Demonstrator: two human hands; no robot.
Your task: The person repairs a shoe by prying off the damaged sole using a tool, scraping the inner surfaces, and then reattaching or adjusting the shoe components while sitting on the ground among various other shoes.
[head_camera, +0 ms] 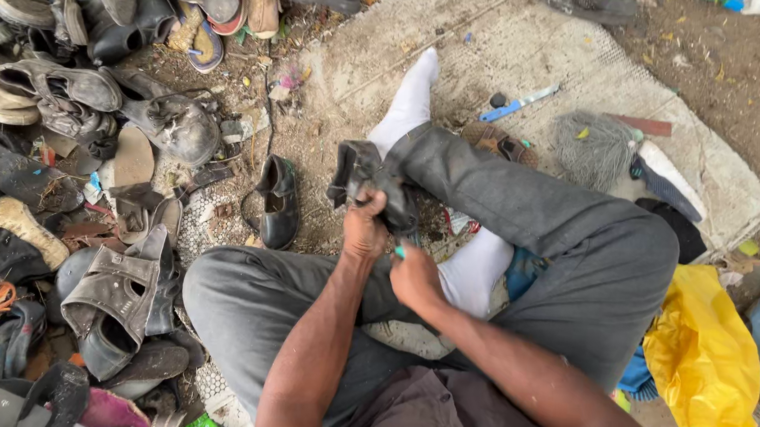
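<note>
A black shoe [366, 181] is gripped over the knee by the left hand [365, 230], while a small green-handled tool [400, 252] is pinched in the right hand [415, 278]. A slip of the tool could nick the gripping fingers. One loose shoe [279, 201], one yellow bag [705, 361], one heap of worn shoes [90, 109] are counted

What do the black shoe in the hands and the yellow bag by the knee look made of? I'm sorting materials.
The black shoe held by the left hand looks like worn leather or a leather-like synthetic: dull, creased, floppy. The yellow bag looks like thin plastic film: glossy highlights, sharp crinkles.
</note>
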